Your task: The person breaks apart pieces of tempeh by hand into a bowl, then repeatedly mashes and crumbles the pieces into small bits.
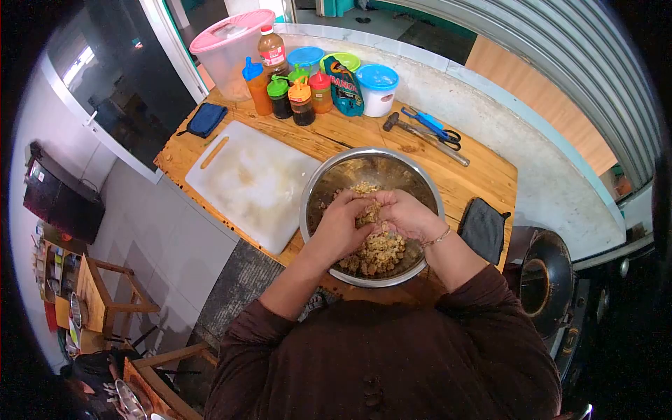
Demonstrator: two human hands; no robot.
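A large steel mixing bowl (428,183) stands at the front of the wooden table, with a crumbly yellow-brown mixture (381,253) inside. Both hands are down in the bowl, close together. My left hand (341,225) curls its fingers into the mixture from the left. From the right, my right hand (409,215) is bent round a clump of the same crumbs, and bits stick to its fingers. Some fingertips are hidden in the food. Left of the bowl, close to its rim, lies a stained white cutting board (245,182).
Several sauce bottles (301,105), a blue-lidded tub (378,91) and a pink-lidded container (234,59) line the back. A hammer (427,140) and scissors (448,138) lie behind the bowl. A dark cloth (483,229) is right of it, and a wok (546,280) beyond the table edge.
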